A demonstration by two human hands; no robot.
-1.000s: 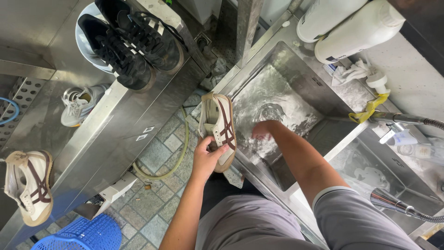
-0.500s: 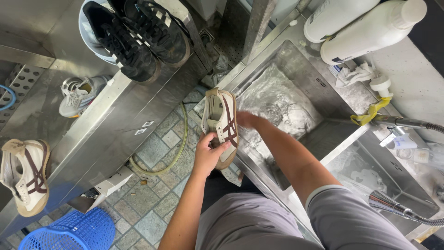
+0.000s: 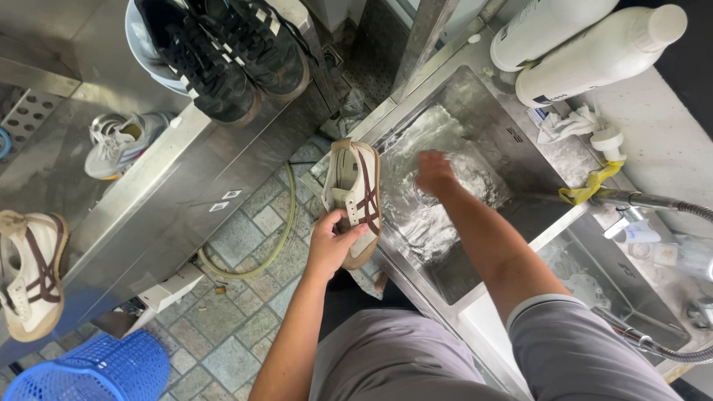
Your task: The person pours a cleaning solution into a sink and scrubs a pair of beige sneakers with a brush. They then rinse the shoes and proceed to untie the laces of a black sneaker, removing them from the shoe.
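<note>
My left hand (image 3: pixel 331 242) grips a cream sneaker with brown stripes (image 3: pixel 355 194) by its heel end, holding it over the left rim of a steel sink (image 3: pixel 520 160). My right hand (image 3: pixel 434 175) reaches down into the sink's foamy water (image 3: pixel 434 223), fingers curled; whether it holds anything I cannot tell. The matching cream sneaker (image 3: pixel 31 276) lies on the steel counter at the far left.
Two black sneakers (image 3: pixel 223 52) rest in a pale basin on the counter (image 3: pixel 171 193); a grey-white sneaker (image 3: pixel 122 142) lies below them. Two white bottles (image 3: pixel 594 52), a rag and a hose tap (image 3: pixel 639 199) sit right of the sink. A blue basket (image 3: pixel 96 375) and a hose lie on the tiled floor.
My right hand swept from the sink's middle toward the sneaker, then back to the middle of the foamy water. The left hand kept its hold on the sneaker, raising it slightly.
</note>
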